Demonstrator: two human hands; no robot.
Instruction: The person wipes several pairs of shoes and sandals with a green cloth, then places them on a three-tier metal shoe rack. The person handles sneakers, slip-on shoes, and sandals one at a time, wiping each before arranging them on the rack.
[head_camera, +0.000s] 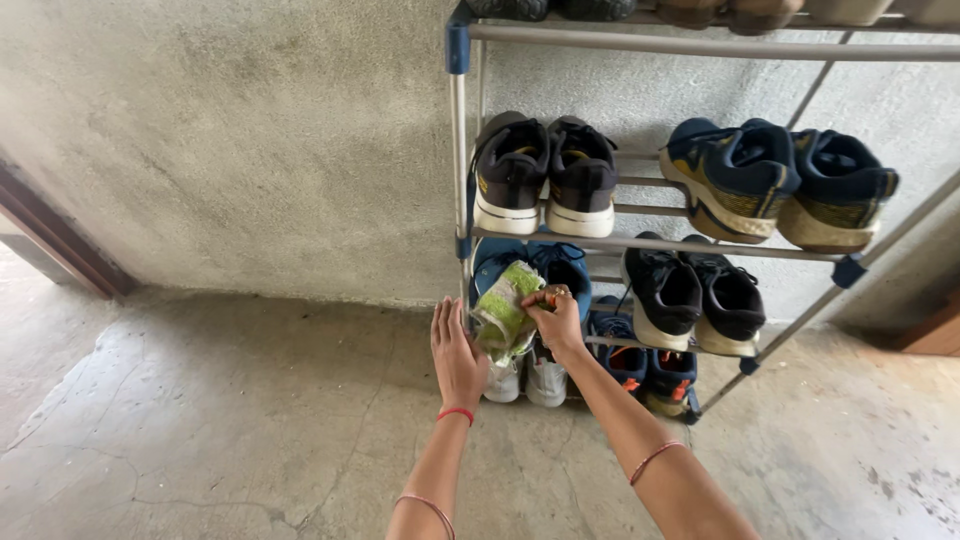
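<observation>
Rough grey wall and cracked concrete floor (200, 420) are framing a metal shoe rack (640, 243) loaded with sneakers. Left hand (457, 352) is hovering flat, fingers spread wide, just beside a green-and-white cloth (503, 312). Right hand (556, 318) is pinching that cloth's upper edge, its grip closing tight, above white shoes (525, 380) on the lowest shelf.

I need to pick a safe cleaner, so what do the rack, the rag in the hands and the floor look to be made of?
The rack looks like metal tubing, smooth and silvery-grey, with blue joints that are probably plastic. The rag, pinched by the right hand beside the left hand, seems soft woven cloth, green and white, crumpled. The floor looks like bare concrete: matte, grey, cracked.
</observation>
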